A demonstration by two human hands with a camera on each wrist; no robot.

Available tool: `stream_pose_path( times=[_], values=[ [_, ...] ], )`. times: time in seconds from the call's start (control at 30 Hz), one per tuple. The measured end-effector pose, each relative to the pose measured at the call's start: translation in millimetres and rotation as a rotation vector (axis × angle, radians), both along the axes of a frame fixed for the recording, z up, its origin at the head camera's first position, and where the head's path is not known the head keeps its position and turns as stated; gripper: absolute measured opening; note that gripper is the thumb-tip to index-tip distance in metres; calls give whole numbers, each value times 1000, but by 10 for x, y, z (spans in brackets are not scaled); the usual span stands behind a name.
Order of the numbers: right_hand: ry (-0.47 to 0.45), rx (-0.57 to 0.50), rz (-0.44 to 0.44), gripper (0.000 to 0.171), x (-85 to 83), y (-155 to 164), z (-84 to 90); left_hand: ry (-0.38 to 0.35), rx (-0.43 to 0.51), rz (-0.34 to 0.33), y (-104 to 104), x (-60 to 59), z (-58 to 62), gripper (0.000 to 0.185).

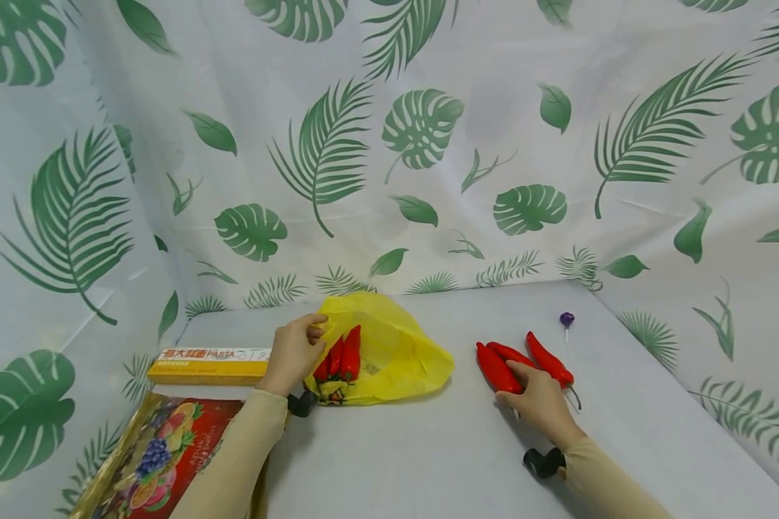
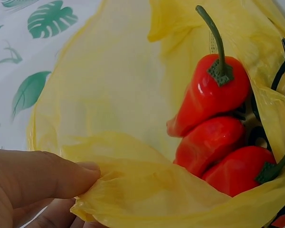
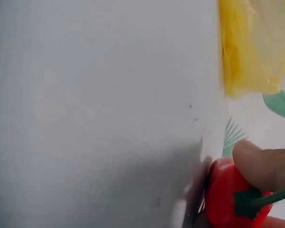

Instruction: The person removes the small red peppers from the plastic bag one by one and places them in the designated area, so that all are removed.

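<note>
My left hand point(image 1: 296, 352) pinches the rim of a yellow plastic bag point(image 1: 396, 353), thumb on one side and fingers behind. The bag lies on its side with its mouth held up. Inside it are three red chili peppers point(image 2: 213, 97) with green stems, lying close together. On the right, my right hand point(image 1: 544, 404) grips a red chili pepper point(image 3: 223, 199), its thumb on top near the green stem. Two more red peppers point(image 1: 548, 360) lie right beside that hand, one of them partly hidden by the fingers.
A purple lollipop point(image 1: 567, 318) lies toward the back right of the white table point(image 1: 389, 461). At left are a yellow-and-white pasta box point(image 1: 201, 371) and a red candy package point(image 1: 197, 440) with fruit pictures. Leaf-printed cloth point(image 1: 428, 238) hangs behind and at the sides.
</note>
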State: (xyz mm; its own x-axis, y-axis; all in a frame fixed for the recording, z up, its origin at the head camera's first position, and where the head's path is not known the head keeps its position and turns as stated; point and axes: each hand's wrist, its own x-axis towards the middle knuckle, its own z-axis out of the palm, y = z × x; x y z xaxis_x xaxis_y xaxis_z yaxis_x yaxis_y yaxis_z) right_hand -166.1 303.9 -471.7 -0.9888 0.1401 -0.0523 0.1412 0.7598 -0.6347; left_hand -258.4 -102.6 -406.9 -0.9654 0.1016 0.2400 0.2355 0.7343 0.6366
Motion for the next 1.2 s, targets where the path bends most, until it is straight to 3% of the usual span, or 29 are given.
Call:
stream_pose_path(
  times=[0.43, 0.73, 0.97, 1.2],
  values=[
    [29, 40, -32, 83, -151, 49, 32, -3, -9, 1, -28, -10, -15, 43],
    [35, 37, -35, 87, -98, 60, 75, -13, 4, -14, -21, -32, -19, 43],
    [124, -25, -31, 74, -63, -1, 180, -20, 12, -7, -15, -27, 3, 44],
    [199, -37, 55, 54, -23, -279, 298, -45, 22, 2, -8, -24, -9, 43]
  ],
)
